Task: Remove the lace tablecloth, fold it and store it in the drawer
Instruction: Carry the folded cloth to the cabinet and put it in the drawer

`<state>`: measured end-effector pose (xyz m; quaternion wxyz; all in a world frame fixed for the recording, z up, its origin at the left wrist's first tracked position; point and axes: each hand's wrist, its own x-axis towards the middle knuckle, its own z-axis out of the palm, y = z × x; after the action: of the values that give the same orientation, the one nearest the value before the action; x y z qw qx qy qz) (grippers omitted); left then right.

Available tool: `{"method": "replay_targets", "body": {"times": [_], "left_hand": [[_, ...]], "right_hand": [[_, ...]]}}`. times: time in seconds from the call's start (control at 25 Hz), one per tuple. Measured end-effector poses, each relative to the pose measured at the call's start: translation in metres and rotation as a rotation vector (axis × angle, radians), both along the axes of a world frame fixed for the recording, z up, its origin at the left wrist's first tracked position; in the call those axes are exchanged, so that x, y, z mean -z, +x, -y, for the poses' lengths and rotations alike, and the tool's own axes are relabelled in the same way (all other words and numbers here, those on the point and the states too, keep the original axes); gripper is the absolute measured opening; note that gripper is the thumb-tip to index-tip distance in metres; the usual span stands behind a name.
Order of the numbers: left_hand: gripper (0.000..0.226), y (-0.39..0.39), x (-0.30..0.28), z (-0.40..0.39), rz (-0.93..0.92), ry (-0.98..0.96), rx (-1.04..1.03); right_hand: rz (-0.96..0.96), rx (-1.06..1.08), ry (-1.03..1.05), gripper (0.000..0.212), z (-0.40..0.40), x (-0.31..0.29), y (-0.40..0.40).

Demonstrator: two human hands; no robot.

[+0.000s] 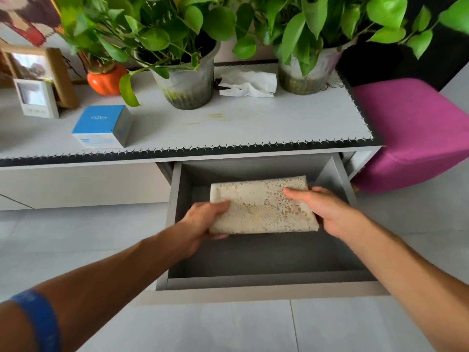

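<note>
Cream folded lace tablecloth [264, 205] over open drawer [175, 224], gripped by left hand [203, 219], right hand [327, 212]

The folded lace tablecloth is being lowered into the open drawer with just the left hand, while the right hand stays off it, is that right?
Not quite. Both hands are on it: the head view shows the left hand gripping the left end of the folded lace tablecloth and the right hand gripping its right end, over the open drawer.
</note>
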<state>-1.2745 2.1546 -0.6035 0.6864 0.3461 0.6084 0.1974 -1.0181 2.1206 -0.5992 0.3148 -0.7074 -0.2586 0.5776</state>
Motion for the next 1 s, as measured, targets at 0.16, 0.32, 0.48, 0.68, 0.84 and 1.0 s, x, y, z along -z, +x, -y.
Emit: {"method": "replay_targets", "body": {"times": [0.16, 0.32, 0.48, 0.68, 0.84, 1.0], "left_hand": [[0.03, 0.004, 0.028, 0.0, -0.114, -0.085, 0.122], [0.039, 0.002, 0.044, -0.007, -0.211, -0.062, 0.199], [0.047, -0.001, 0.054, -0.009, -0.218, -0.041, 0.234], [0.051, 0.0, 0.054, -0.008, -0.295, 0.021, 0.302], [0.059, 0.006, 0.02, 0.001, -0.522, 0.268, 0.47], [0.019, -0.005, -0.048, 0.043, -0.569, 1.106, 0.718]], "right_hand": [[0.108, -0.062, -0.184, 0.029, -0.009, 0.027, 0.003], [0.189, -0.108, -0.246, 0.027, -0.005, 0.044, 0.0], [0.279, -0.16, -0.204, 0.036, -0.005, 0.05, -0.001], [0.42, -0.26, -0.174, 0.042, -0.004, 0.052, -0.001], [0.824, -0.57, -0.149, 0.055, 0.004, 0.021, -0.01], [1.007, -0.632, 0.587, 0.043, 0.071, -0.028, -0.026]]}}
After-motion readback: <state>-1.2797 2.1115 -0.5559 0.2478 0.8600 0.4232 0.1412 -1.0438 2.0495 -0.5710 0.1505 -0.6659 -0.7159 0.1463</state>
